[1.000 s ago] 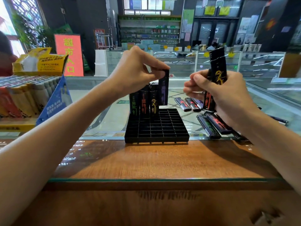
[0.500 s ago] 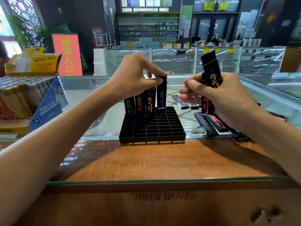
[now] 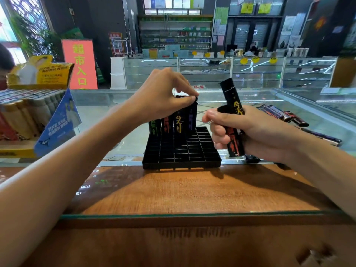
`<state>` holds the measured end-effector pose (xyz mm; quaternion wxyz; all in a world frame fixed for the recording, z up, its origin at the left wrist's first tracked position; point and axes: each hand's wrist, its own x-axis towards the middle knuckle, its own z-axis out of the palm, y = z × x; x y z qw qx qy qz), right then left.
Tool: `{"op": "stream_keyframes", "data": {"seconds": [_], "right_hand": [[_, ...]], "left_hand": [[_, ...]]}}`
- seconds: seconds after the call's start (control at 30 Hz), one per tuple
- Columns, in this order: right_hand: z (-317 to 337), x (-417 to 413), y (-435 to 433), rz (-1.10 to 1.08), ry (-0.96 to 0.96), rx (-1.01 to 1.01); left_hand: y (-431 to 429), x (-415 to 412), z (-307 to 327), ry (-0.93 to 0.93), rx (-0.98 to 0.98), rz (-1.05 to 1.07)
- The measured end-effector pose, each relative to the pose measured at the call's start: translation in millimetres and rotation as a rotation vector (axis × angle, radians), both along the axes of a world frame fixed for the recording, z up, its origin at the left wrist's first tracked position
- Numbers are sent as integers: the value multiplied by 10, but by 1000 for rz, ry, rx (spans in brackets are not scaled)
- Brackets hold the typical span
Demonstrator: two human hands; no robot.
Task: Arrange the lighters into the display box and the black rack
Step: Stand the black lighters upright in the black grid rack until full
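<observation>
A black grid rack [image 3: 185, 151] stands on the glass counter ahead of me. Several black lighters stand upright in its back row. My left hand [image 3: 163, 95] pinches the top of the rightmost one, a lighter with purple print [image 3: 191, 120], which sits low in its slot. My right hand [image 3: 248, 132] grips a bundle of black lighters [image 3: 234, 110] to the right of the rack, one with yellow print sticking up above the fist, one with red print below. More loose lighters [image 3: 285, 115] lie on the glass at the right.
A yellow and blue display box [image 3: 57, 122] full of lighters stands at the left. The wooden counter edge [image 3: 173, 189] runs under glass in front of me. Glass showcases [image 3: 212, 72] and a red sign [image 3: 80, 63] fill the shop behind.
My left hand has lowered the purple-print lighter down into the rack's back row. My right hand with its bundle has dropped slightly and tilted.
</observation>
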<state>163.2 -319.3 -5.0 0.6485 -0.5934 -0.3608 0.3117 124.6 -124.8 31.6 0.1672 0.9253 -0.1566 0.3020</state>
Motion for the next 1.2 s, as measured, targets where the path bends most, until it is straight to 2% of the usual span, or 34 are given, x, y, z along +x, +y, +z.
{"op": "stream_keyframes", "data": {"seconds": [0.13,0.27,0.6,0.77,1.2], "right_hand": [[-2,-67,46,47,-53,-35],[-18,-101,83,8,-113,-39],[-40,-112,118,-37,-225,-43],[-31,-116,141,-4,-153,-16],[-19,-131,142,-33,-179,-26]], "left_hand": [[-15,-120,77,-66,-188,-156],[-66,-257,88,56,-400,-379],[-86,-254,58,149,-490,-409],[-59,-232,58,175,-516,-398],[-60,-243,57,189,-514,-397]]}}
